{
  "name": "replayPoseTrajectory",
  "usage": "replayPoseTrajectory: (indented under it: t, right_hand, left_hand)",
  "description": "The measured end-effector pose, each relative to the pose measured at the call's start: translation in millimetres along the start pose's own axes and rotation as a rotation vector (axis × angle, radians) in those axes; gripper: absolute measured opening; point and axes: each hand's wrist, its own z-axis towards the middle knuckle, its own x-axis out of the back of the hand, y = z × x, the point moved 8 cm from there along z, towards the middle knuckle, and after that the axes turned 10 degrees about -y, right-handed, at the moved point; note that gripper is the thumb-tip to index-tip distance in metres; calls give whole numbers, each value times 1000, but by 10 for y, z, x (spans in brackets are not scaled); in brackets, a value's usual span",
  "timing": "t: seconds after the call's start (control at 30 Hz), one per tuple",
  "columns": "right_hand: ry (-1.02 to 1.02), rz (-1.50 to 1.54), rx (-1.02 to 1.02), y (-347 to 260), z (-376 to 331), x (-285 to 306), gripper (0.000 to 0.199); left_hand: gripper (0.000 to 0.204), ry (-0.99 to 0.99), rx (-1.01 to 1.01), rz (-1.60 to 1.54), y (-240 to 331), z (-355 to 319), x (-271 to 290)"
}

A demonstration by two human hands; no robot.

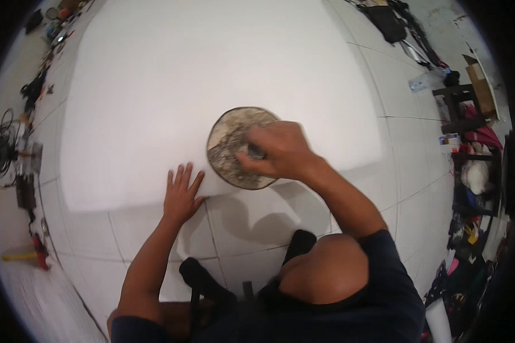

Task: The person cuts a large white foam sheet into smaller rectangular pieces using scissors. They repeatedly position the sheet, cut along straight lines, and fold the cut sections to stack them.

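Observation:
A round disc (226,157) with a mottled grey-brown face and a thin dark rim is over the near part of a large white sheet-like surface (154,86). My right hand (280,150) is closed at the middle of the disc, its fingers around a small dark knob (256,151). Slight blur softens that hand, and it hides the disc's right side. To the left of the disc, my left hand (183,191) lies palm down at the near edge of the white surface. Its fingers are spread and it holds nothing.
White floor tiles (252,257) surround the white surface. A fan-like wire object (3,143) and a red and yellow hammer-like tool (40,252) are at the left. Along the right lie a clear plastic bottle (423,82), a cardboard box (482,86) and piled cloth (476,174).

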Motion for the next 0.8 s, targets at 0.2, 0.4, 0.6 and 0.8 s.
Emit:
replayPoseTrajectory:
  t: [0.2,0.4,0.6,0.8]
  right_hand:
    - [-154,106,-179,412,267,-253,29]
    - [-727,103,-502,261,207,64,52]
    - [-627,331,-929,-730,-571,1675,51]
    - [-210,110,-1266,-1845,-1983,3959,29]
  left_hand:
    - [78,-100,14,-125,30,-74,134]
    - [68,-471,186,-232,312,-252,990]
    - [53,-553,304,-861,1104,-1436,2303]
    - [61,-660,184,-595,1048,-2410,3104]
